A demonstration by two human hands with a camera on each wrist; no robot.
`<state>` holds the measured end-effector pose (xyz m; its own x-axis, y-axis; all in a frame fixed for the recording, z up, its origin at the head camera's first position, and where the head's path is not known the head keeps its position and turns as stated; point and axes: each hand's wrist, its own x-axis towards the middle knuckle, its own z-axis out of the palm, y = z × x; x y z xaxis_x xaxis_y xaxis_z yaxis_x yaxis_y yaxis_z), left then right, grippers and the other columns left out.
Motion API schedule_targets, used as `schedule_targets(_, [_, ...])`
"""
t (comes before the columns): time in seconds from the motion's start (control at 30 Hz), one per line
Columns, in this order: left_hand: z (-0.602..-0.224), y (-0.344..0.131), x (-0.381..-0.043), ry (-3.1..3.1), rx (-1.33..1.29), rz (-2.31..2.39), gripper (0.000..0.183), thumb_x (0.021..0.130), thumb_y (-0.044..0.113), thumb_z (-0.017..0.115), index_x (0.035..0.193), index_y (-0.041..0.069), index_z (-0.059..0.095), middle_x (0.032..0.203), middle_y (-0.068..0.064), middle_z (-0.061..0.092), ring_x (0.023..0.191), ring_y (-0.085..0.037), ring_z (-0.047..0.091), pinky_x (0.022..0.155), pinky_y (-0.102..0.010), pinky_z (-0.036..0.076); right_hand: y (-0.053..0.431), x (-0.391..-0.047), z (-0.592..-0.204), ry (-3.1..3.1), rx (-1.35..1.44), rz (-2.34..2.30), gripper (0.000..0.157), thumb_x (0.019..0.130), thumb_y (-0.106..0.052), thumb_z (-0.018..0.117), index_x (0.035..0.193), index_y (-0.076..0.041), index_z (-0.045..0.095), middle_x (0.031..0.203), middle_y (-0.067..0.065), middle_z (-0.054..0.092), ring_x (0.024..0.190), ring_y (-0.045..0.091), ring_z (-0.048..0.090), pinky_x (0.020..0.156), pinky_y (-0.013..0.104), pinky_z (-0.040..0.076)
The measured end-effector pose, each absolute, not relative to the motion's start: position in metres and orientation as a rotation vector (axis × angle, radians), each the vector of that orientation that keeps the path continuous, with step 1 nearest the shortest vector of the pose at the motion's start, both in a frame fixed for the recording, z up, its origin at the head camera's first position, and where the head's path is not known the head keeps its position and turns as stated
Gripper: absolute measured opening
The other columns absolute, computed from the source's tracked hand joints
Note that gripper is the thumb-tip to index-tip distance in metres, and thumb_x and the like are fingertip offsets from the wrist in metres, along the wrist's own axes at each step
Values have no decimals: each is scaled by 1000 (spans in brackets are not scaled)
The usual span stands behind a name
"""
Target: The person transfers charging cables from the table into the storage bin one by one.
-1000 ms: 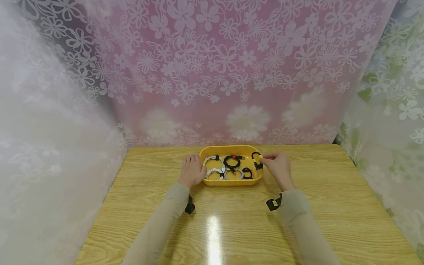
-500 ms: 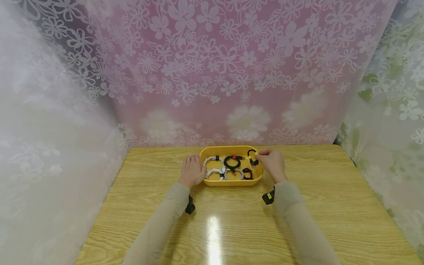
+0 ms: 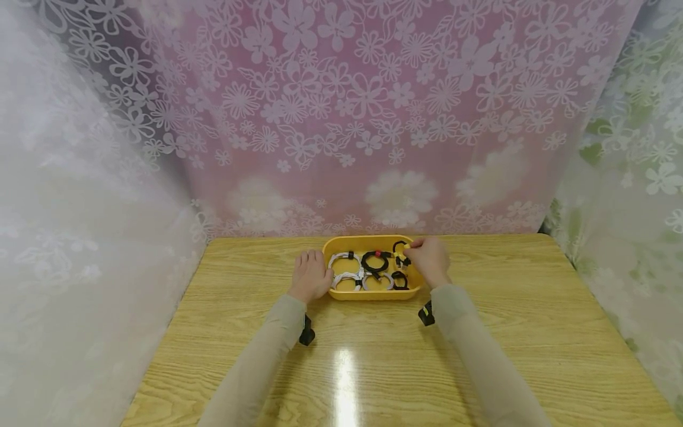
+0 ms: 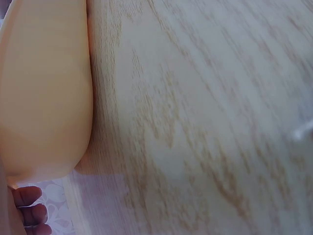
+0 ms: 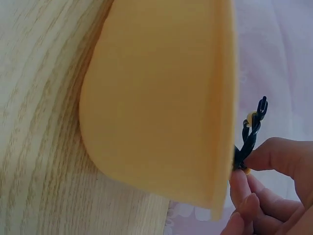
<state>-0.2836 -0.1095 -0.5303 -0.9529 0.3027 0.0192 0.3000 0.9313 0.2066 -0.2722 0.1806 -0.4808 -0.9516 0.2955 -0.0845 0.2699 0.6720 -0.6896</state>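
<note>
My left hand [image 3: 310,276] holds the left end of a yellow plastic basket [image 3: 368,295], its thumb at the rim; in the left wrist view three fingertips [image 4: 32,215] show past the basket wall [image 4: 44,88]. At the basket's right end my right hand [image 3: 431,261] pinches a coiled black cable [image 5: 250,139] with yellow ties between thumb and fingers. In the right wrist view this coil stands above the rim level, partly hidden by the basket wall [image 5: 156,98].
Inside the basket lie a black cable coil [image 3: 375,261] with a red tie, white cable coils [image 3: 347,276], a pale grey coil [image 3: 377,281] and a small black coil [image 3: 399,280]. The wooden table [image 3: 256,332] ends at a pink floral curtain [image 3: 341,118].
My right hand has moved left over the basket's right side, carrying the yellow-tied black cable with it. The left hand and the basket have stayed in place.
</note>
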Motion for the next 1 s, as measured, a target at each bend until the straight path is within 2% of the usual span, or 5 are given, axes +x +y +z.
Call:
schedule_targets(0.27, [-531,-110,-284,3073,478,335,26,103,30,40,105,5,46,109,-16,48,102,-34,41,97,-48,32,177,-282,-491,-2906,-390,930,21,89,-24,72,100,-7,71,97,13,71,76,27,65,67,44,50])
schedule_targets(0.5, [-532,-109,-285,3086,489,351,24,102,29,41,102,6,46,104,-15,47,98,-33,40,92,-46,32,174,-288,-500,-2925,-245,733,11,88,-19,69,83,-9,68,66,4,62,54,18,52,52,33,38])
schedule_targets(0.63, [-535,-109,-287,3088,487,331,23,103,29,40,101,6,45,102,-14,46,95,-32,39,90,-45,31,172,-289,-505,-2911,-170,687,27,87,-13,67,64,-14,53,50,-1,40,47,14,34,49,31,23])
schedule_targets(0.77, [-536,-110,-288,3092,487,320,23,103,29,40,101,7,44,102,-14,45,95,-31,38,90,-45,31,170,-292,-508,-2903,-141,646,44,86,-9,66,61,-19,32,52,-4,22,48,12,19,48,29,16])
schedule_targets(1.0, [-535,-110,-287,3089,487,314,25,103,31,38,102,7,44,103,-13,45,95,-31,38,90,-45,31,167,-297,-513,-2930,-128,569,50,87,-7,64,64,-19,22,57,-4,15,51,13,13,49,30,14])
